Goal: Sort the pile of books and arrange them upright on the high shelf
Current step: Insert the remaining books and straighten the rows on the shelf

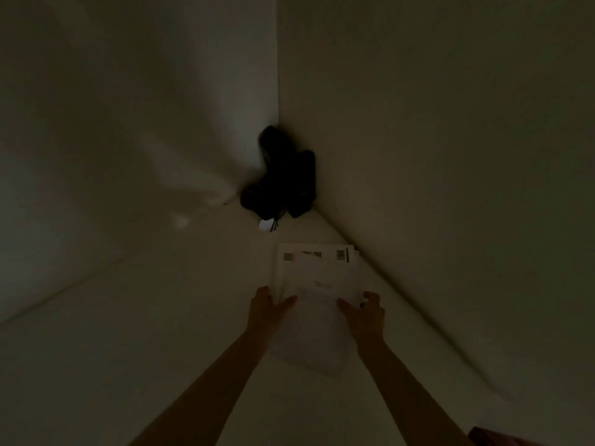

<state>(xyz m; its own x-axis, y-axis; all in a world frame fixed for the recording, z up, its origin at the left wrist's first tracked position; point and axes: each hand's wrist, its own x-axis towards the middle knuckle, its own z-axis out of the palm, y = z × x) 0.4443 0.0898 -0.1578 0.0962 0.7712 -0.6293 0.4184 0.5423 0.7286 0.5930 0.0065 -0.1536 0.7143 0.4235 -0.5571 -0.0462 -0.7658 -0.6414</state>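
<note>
The scene is very dim. A stack of thin white books [317, 272] lies flat on the pale shelf surface [128, 333], close to the right wall. My left hand [265, 305] grips the stack's near left edge, thumb on top. My right hand [368, 312] grips its near right corner, fingers curled round the side. Small printed patches show along the far edge of the books. Both bare forearms reach in from the bottom of the view.
A black object with dangling cords [283, 178] sits in the far corner where the two white walls meet. A small white round thing [265, 224] lies just in front of it. A reddish-brown corner [502, 437] shows at the bottom right.
</note>
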